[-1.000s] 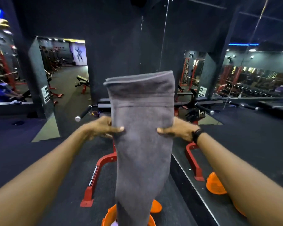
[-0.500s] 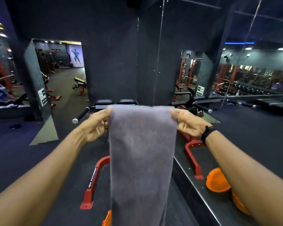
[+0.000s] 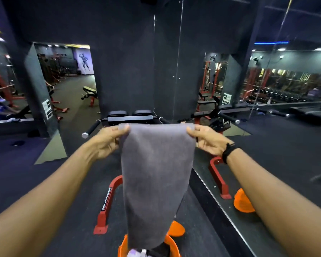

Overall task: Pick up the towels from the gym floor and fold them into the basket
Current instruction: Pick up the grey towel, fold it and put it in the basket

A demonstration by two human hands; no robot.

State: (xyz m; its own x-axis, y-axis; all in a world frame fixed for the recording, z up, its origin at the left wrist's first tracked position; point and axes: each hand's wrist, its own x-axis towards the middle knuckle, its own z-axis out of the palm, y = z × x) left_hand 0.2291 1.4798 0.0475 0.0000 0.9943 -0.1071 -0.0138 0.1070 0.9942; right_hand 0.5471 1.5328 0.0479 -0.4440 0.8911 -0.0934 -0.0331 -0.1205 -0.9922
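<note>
The red bench frame [image 3: 107, 203] below your fingers reads "RAJ FITNESS". Your left hand [image 3: 107, 140] and right hand [image 3: 208, 140] each pinch a top corner of the grey towel [image 3: 156, 173]; it hangs straight down between them. Its lower edge ends just above the orange basket [image 3: 171, 245]. Dark floor [image 3: 35, 182] lies open to your left; a wall mirror [image 3: 267, 145] is at your right.

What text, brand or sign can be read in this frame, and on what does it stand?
"RAJ FITNESS", as far as it can be made out: white letters running along the red frame leg of the bench.
Sign on the left pillar: printed, too blurred to read.
Sign on the mirrored pillar at right: too small to read.
Wall poster: a figure, no legible words.
</note>
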